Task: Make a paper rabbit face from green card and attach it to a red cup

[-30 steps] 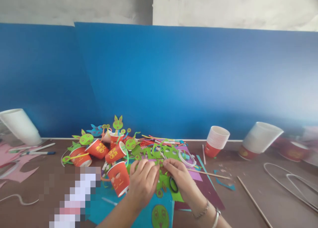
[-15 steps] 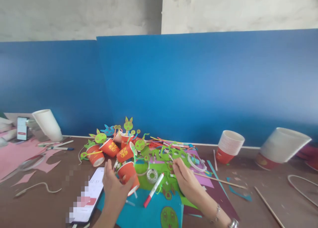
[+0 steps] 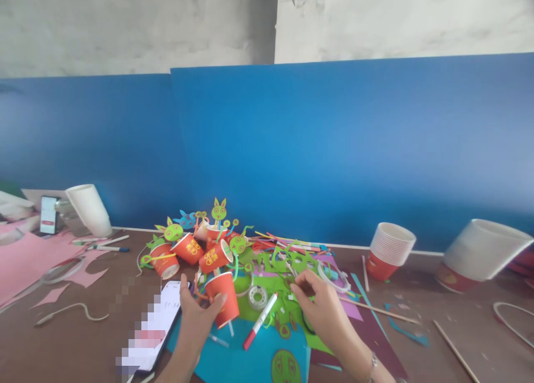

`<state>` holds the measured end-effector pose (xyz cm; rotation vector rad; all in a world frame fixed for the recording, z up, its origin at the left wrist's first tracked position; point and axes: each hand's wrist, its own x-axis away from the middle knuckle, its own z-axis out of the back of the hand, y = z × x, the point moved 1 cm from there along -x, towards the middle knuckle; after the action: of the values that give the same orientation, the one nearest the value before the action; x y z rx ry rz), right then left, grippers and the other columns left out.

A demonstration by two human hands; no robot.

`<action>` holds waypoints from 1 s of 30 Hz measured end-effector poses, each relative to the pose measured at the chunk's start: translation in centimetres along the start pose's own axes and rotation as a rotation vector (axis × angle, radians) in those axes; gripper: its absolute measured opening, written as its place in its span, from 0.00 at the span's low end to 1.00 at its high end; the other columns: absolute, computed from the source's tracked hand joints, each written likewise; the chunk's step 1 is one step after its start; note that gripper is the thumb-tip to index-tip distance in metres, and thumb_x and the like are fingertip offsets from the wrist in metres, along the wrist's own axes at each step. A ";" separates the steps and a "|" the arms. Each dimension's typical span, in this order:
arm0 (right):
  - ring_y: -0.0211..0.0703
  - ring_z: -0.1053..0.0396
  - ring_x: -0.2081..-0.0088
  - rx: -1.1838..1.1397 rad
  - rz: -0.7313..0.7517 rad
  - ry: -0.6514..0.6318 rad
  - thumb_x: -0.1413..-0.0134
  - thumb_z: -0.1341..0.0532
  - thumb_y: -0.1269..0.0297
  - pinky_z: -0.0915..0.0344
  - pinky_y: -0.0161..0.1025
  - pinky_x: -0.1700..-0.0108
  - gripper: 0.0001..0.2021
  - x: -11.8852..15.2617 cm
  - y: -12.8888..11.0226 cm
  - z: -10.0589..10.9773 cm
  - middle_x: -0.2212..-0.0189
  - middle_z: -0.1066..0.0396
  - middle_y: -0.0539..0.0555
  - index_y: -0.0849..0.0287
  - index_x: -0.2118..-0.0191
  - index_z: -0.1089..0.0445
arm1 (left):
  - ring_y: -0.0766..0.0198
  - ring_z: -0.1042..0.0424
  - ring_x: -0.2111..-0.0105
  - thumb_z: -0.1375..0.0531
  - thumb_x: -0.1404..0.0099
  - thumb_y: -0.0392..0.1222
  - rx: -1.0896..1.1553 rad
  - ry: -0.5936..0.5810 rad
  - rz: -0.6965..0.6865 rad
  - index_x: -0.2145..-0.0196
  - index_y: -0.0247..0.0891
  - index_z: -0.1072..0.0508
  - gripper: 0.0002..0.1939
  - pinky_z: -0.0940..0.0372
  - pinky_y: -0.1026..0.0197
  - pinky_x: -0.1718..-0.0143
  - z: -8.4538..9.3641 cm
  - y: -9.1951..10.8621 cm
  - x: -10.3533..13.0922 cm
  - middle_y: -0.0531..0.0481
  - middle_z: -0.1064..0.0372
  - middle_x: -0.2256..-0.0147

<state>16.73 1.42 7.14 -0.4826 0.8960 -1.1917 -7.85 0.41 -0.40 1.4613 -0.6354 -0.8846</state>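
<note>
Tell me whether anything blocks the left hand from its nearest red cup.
Nothing visible does: the left hand is open at the red cup, its thumb overlapping the cup's side. The marker lies right of the cup, not between them.

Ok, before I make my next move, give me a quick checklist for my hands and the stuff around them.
1. Left hand gripping the front red cup: not ok; it's open, thumb over the cup's side.
2. Right hand free of small pieces: cannot tell; its fingertips hide what may be there.
3. Tape roll uncovered: ok, in plain view between your hands.
4. Marker off the blue sheet: not ok, its lower end lies over it.
5. Phone clear of your left hand: cannot tell; they overlap in this view.
</note>
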 end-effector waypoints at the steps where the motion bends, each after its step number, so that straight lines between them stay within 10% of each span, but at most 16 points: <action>1: 0.41 0.36 0.75 -0.012 -0.008 0.006 0.47 0.45 0.64 0.39 0.36 0.73 0.08 0.0 0.0 0.0 0.80 0.35 0.48 0.56 0.75 0.40 | 0.58 0.27 0.63 0.37 0.46 0.45 0.040 -0.029 0.029 0.36 0.40 0.68 0.52 0.30 0.53 0.61 0.0 0.3 0.4 0.41 0.36 0.54; 12: 0.43 0.31 0.68 -0.269 -0.035 0.030 0.49 0.42 0.65 0.34 0.39 0.64 0.04 0.0 -2.9 0.5 0.71 0.28 0.53 0.57 0.66 0.33 | 0.50 0.41 0.42 0.42 0.45 0.33 0.081 -0.510 -0.220 0.36 0.49 0.69 0.49 0.41 0.46 0.44 -3.6 3.6 4.2 0.39 0.59 0.35; 19: 0.39 0.33 0.71 -0.223 0.023 0.017 0.50 0.44 0.70 0.38 0.35 0.68 0.03 -1.2 -4.5 0.3 0.73 0.30 0.49 0.57 0.70 0.34 | 0.48 0.48 0.39 0.42 0.46 0.31 0.076 -0.654 -0.309 0.36 0.44 0.61 0.45 0.44 0.46 0.42 -6.4 3.2 6.1 0.38 0.54 0.37; 30: 0.41 0.33 0.68 -0.205 -0.029 -0.031 0.51 0.44 0.71 0.38 0.37 0.64 0.03 -1.8 -3.0 -0.3 0.73 0.31 0.49 0.57 0.70 0.35 | 0.46 0.49 0.39 0.42 0.41 0.37 0.061 -0.784 -0.329 0.36 0.42 0.61 0.41 0.44 0.44 0.43 -6.1 2.7 6.3 0.36 0.57 0.37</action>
<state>14.57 2.13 9.74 -0.6796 0.9920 -1.1210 1.04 -1.59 1.06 1.2637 -1.0097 -1.7418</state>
